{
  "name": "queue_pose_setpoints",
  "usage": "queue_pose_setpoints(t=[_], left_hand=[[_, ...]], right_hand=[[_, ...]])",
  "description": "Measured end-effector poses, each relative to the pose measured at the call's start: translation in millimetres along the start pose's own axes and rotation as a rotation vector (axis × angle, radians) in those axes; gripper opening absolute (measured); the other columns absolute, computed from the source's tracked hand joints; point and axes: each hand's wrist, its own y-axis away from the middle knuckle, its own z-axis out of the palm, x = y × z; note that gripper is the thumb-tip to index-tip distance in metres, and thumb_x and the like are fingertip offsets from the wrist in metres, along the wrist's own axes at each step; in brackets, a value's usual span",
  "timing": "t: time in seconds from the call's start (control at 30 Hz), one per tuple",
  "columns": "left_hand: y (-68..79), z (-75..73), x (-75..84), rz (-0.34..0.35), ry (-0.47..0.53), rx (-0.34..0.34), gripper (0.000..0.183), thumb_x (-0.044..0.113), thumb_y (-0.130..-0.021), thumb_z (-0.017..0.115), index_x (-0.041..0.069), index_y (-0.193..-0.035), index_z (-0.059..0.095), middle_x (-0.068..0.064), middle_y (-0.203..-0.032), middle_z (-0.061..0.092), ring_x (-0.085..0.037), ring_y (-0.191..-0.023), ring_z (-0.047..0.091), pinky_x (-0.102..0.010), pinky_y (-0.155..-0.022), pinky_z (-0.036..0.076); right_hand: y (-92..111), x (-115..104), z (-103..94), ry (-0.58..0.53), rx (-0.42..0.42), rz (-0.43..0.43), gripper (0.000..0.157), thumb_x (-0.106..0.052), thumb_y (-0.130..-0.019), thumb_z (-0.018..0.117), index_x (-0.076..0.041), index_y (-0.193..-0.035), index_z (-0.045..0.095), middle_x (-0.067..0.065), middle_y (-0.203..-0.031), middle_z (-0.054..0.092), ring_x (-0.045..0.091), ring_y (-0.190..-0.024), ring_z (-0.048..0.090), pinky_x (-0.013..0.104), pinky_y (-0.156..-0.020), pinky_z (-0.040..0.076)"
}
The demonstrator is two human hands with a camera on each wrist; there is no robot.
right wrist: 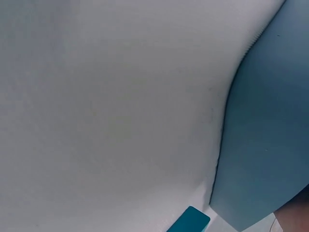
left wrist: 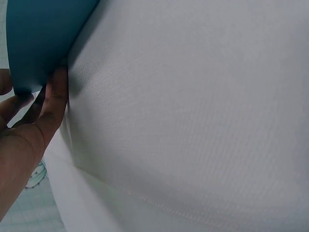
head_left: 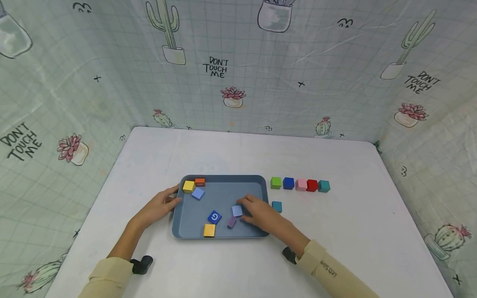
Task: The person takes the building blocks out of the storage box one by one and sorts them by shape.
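A blue-grey tray (head_left: pixel 220 198) lies on the table with several cubes in it. At its left side my left hand (head_left: pixel 162 204) holds the rim; in the left wrist view the fingers (left wrist: pixel 59 89) curl around the tray's edge. Over the right part of the tray, my right hand (head_left: pixel 258 213) has finger and thumb at a light blue cube (head_left: pixel 237 211), pinching it. A purple block (head_left: pixel 232 222) lies just beside that cube. Only a sliver of the right hand enters the right wrist view, where the tray's wall (right wrist: pixel 260 135) hides its fingers.
Inside the tray are yellow cubes (head_left: pixel 189 186) (head_left: pixel 209 230), an orange block (head_left: pixel 200 182), another light blue cube (head_left: pixel 198 193) and a dark blue lettered cube (head_left: pixel 214 217). Right of it stand green (head_left: pixel 275 183), blue (head_left: pixel 288 183), pink (head_left: pixel 301 184), red (head_left: pixel 311 185) and teal cubes (head_left: pixel 324 186) (head_left: pixel 277 206).
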Motion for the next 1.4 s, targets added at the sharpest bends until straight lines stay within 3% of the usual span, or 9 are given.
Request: queue_pose_setpoints(t=[0.87,1.4], left_hand=[[-0.6,0.8,2.1,-0.01,-0.024,0.0,0.064,0.026,-0.097,0.051,0.003,-0.149,0.023,-0.025,-0.146,0.029,-0.042,-0.12,0.046,-0.046,-0.091,0.046],[1.2,-0.4,1.6,0.008,-0.007,0.002,0.062,0.023,-0.097,0.051,0.001,-0.148,0.023,-0.025,-0.147,0.029,-0.042,-0.121,0.045,-0.046,-0.091,0.046]], right_hand=[[1.2,2.8,2.9,0.009,0.039,-0.022,0.038,-0.019,-0.086,0.07,-0.004,-0.119,0.06,0.007,-0.11,0.058,0.017,-0.101,0.059,0.028,-0.085,0.05],[3.1,10.9,-17.6,-0.04,0.106,0.021,0.038,-0.017,-0.084,0.071,-0.005,-0.119,0.06,0.005,-0.109,0.058,0.012,-0.097,0.057,0.025,-0.085,0.049]])
